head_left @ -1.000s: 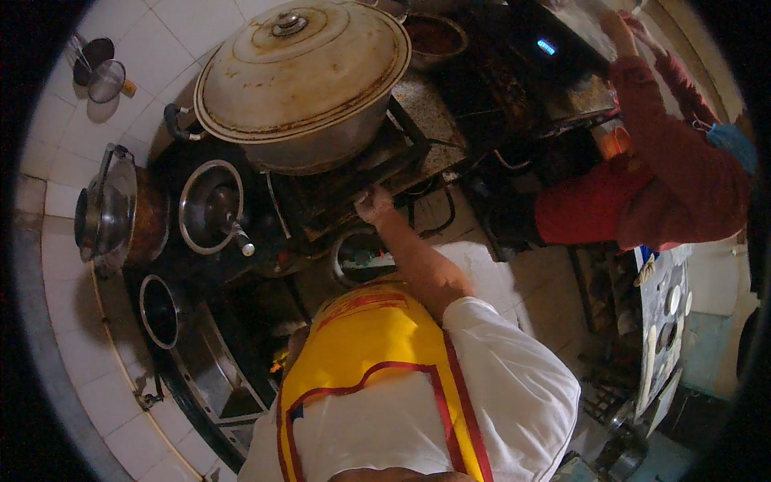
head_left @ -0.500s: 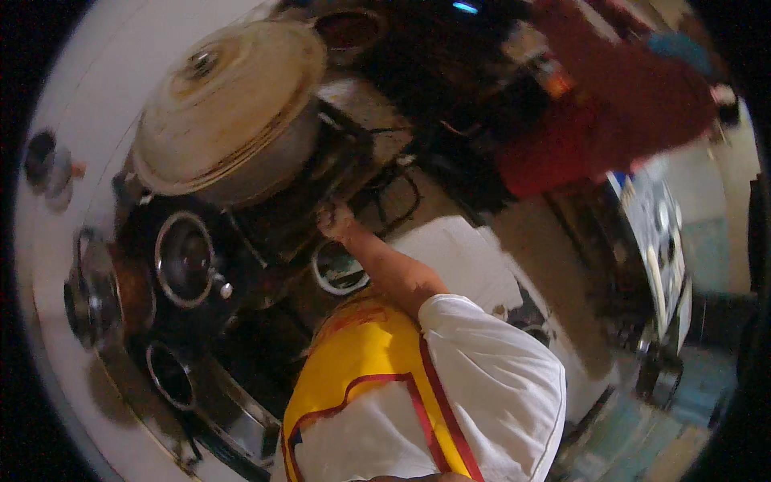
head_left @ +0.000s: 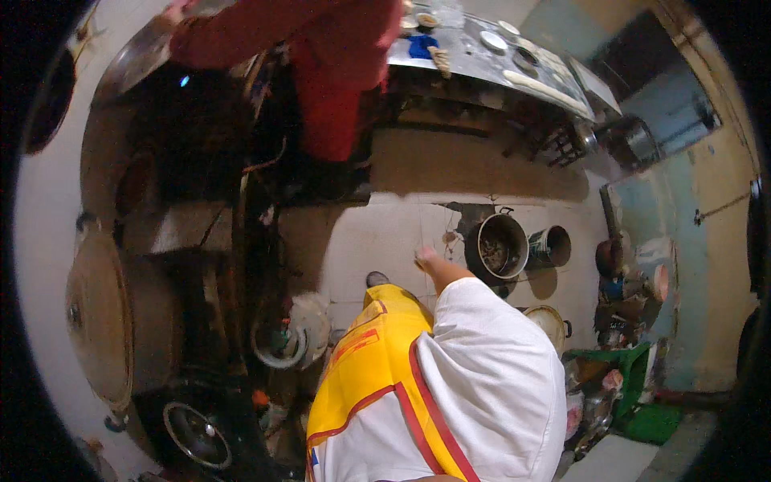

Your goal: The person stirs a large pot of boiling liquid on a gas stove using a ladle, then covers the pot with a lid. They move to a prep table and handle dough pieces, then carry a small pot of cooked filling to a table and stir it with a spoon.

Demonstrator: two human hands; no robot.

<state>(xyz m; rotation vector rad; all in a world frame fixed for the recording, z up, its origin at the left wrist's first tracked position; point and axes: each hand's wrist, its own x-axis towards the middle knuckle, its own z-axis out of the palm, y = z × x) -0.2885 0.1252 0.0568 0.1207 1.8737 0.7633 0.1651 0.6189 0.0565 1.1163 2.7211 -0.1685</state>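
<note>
My right hand hangs low at the end of a bare forearm that comes out of a white sleeve. It shows small, and its fingers are not clear enough to tell whether they are open or closed. Below it lies the pale tiled floor. To its right stands a large round metal pot with dark contents, apart from the hand. My left hand is out of the picture. My yellow apron with red trim covers the lower middle, and one grey shoe peeks out beyond it.
At the left, a large lidded pot sits beside a black stove ring. A person in red works at the far left. A metal table with dough and bowls lies far right. A bucket and green stool stand right.
My view has swung right, away from the stove toward the floor and table. My right hand has left the area beside the large lidded pot and is now over the floor.
</note>
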